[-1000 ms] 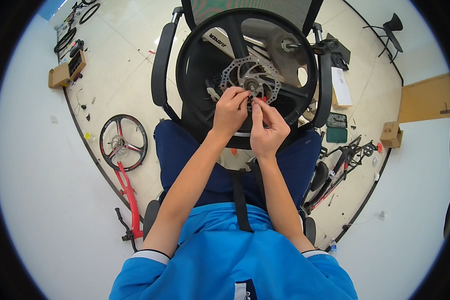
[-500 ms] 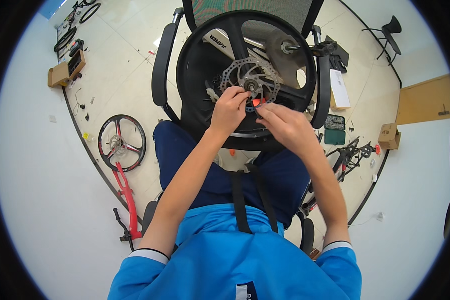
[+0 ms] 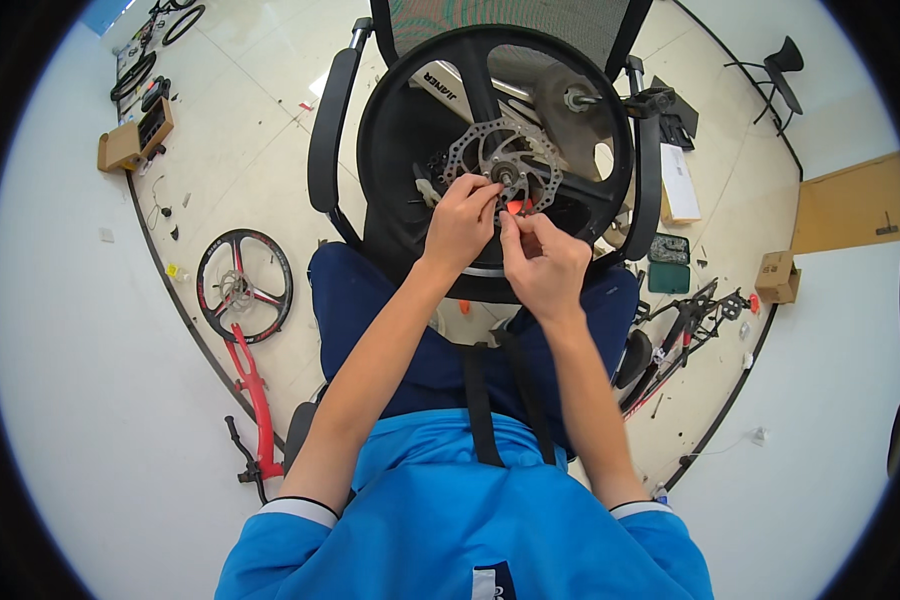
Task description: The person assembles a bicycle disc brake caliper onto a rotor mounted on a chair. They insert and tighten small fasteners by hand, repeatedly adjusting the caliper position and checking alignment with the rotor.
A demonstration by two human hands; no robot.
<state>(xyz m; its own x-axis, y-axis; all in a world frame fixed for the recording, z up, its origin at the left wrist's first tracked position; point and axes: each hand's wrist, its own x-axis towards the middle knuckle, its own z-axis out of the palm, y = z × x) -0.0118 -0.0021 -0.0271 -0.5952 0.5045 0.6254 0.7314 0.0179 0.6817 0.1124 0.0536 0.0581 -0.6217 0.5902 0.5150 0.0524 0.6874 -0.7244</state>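
A black spoked bicycle wheel (image 3: 370, 120) lies flat on the seat of an office chair in front of me. A silver drilled brake disc (image 3: 460, 143) sits around its hub (image 3: 507, 174). My left hand (image 3: 460, 226) is closed, its fingertips pressed together at the disc just below the hub. Close beside it, my right hand (image 3: 545, 258) pinches at the disc's near edge. Whatever small thing either hand grips is hidden by the fingers. A bright orange-red patch (image 3: 515, 207) shows between the hands, beneath the disc.
Armrests (image 3: 332, 135) flank the wheel. A pale frame tube (image 3: 445, 88) and chainwheel lie under it. On the floor at left are a red-black wheel (image 3: 288, 285) and red frame (image 3: 258, 400); at right, a green case (image 3: 669, 277), a carton (image 3: 778, 277) and a dark frame (image 3: 685, 325).
My right hand has turned and shifted left and down, its elbow drawing inward. The left hand stays at the disc. The wheel sits slightly lower and farther right in view.
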